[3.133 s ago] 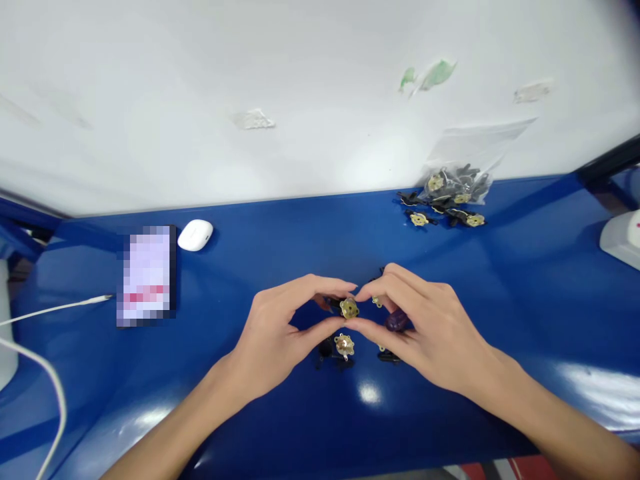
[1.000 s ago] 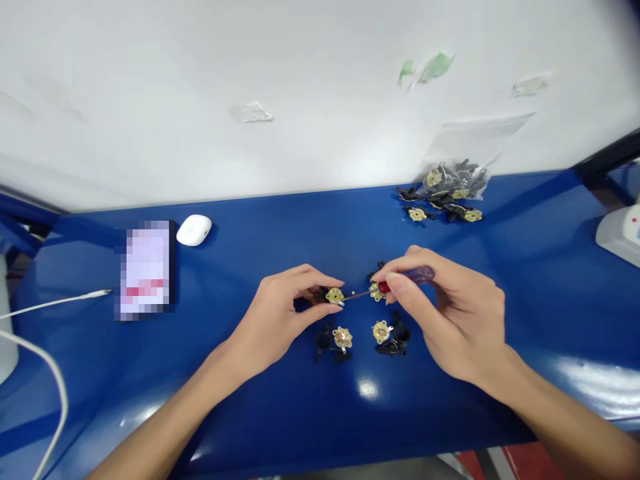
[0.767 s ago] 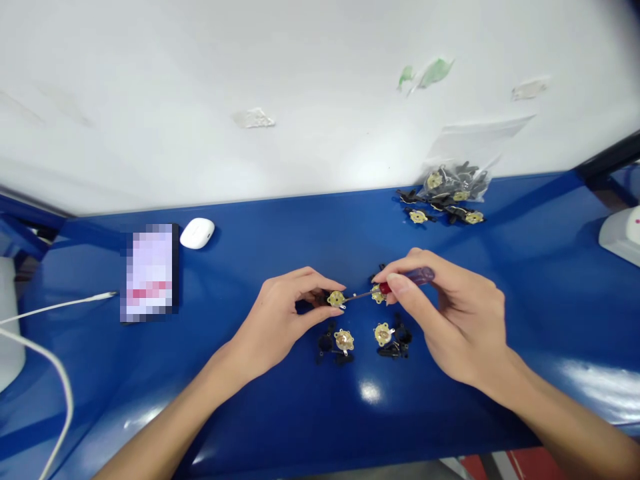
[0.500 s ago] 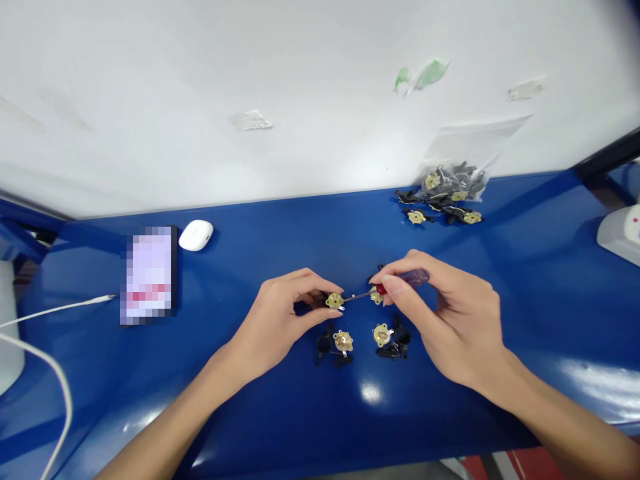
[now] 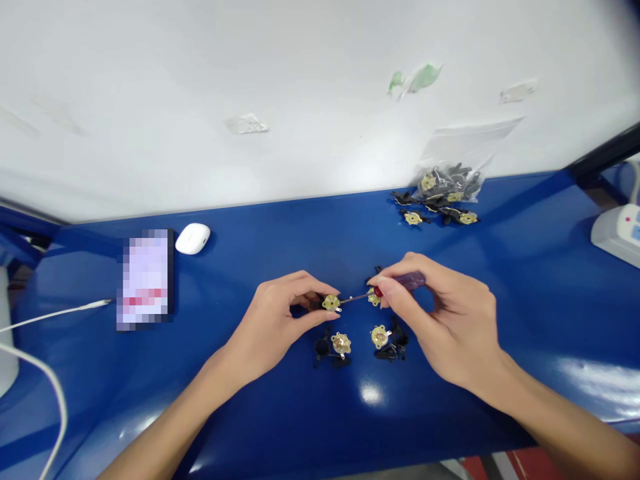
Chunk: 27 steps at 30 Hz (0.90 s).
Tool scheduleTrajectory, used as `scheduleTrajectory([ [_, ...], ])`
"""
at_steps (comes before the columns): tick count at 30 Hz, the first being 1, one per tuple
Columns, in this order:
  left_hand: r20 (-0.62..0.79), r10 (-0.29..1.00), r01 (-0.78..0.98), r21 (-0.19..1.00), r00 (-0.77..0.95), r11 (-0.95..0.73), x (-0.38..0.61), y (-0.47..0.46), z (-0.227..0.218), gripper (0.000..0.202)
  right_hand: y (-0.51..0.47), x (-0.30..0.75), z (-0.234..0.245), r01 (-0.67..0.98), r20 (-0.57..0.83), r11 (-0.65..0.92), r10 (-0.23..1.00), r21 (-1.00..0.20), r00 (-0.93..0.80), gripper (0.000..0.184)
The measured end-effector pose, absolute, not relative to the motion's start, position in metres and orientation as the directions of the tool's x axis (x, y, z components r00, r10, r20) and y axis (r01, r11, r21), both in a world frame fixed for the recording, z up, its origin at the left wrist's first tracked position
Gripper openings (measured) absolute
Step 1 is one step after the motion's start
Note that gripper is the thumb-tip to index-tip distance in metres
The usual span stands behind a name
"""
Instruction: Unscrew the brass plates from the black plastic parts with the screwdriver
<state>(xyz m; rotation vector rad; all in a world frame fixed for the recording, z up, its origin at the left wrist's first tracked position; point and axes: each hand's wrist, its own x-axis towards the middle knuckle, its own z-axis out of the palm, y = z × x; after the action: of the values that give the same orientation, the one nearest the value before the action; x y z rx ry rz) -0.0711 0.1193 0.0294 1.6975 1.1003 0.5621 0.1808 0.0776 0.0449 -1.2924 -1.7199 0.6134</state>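
Between the thumb and fingers of my left hand (image 5: pixel 285 317) is a small round brass-coloured part (image 5: pixel 331 303) with a black piece behind it. My right hand (image 5: pixel 445 313) grips a screwdriver (image 5: pixel 411 281) with a dark purple and red handle. Its thin shaft points left, and the tip meets the right edge of the brass-coloured part. Below my left fingers lie another brass-coloured disc (image 5: pixel 341 344) and black plastic pieces (image 5: pixel 323 347). A similar disc (image 5: pixel 380 337) rests beside black pieces nearer my right hand. One more disc (image 5: pixel 374 297) is partly hidden behind my right fingertips.
A clear plastic bag (image 5: pixel 453 180) with black and brass-coloured parts stands against the white wall, several loose ones before it. On the left of the blue table (image 5: pixel 280 427) are a phone (image 5: pixel 145 280), a white earbud case (image 5: pixel 193 239) and a white cable (image 5: pixel 60 400). A white device (image 5: pixel 617 233) sits far right.
The whole view has shifted slightly, so everything appears a little further left. Both hands keep their grips, and the screwdriver tip stays at the brass-coloured part.
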Motion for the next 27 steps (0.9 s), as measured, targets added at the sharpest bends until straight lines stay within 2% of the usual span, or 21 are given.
scheduleTrajectory([
  [5,-0.135,0.868,0.403,0.912,0.478,-0.08,-0.071,0.119,0.029,0.017,0.08,0.18,0.047,0.511,0.352,0.33,0.934,-0.794,-0.057,0.023],
  [9,-0.141,0.866,0.406,0.911,0.479,-0.076,-0.072,0.12,0.028,0.017,0.083,0.181,0.046,0.543,0.368,0.345,0.927,-0.766,-0.07,0.011],
  [15,-0.144,0.863,0.405,0.911,0.484,-0.075,-0.072,0.12,0.028,0.017,0.084,0.186,0.045,0.553,0.361,0.383,0.92,-0.74,-0.155,0.006],
  [18,-0.144,0.863,0.407,0.91,0.485,-0.077,-0.072,0.12,0.028,0.017,0.084,0.189,0.045,0.549,0.327,0.376,0.926,-0.746,-0.189,0.01],
  [23,-0.141,0.863,0.416,0.905,0.486,-0.086,-0.072,0.12,0.028,0.015,0.083,0.193,0.047,0.524,0.195,0.296,0.951,-0.799,-0.241,0.023],
  [27,-0.14,0.861,0.419,0.904,0.489,-0.091,-0.073,0.121,0.027,0.015,0.083,0.195,0.051,0.503,0.162,0.283,0.949,-0.816,-0.271,0.035],
])
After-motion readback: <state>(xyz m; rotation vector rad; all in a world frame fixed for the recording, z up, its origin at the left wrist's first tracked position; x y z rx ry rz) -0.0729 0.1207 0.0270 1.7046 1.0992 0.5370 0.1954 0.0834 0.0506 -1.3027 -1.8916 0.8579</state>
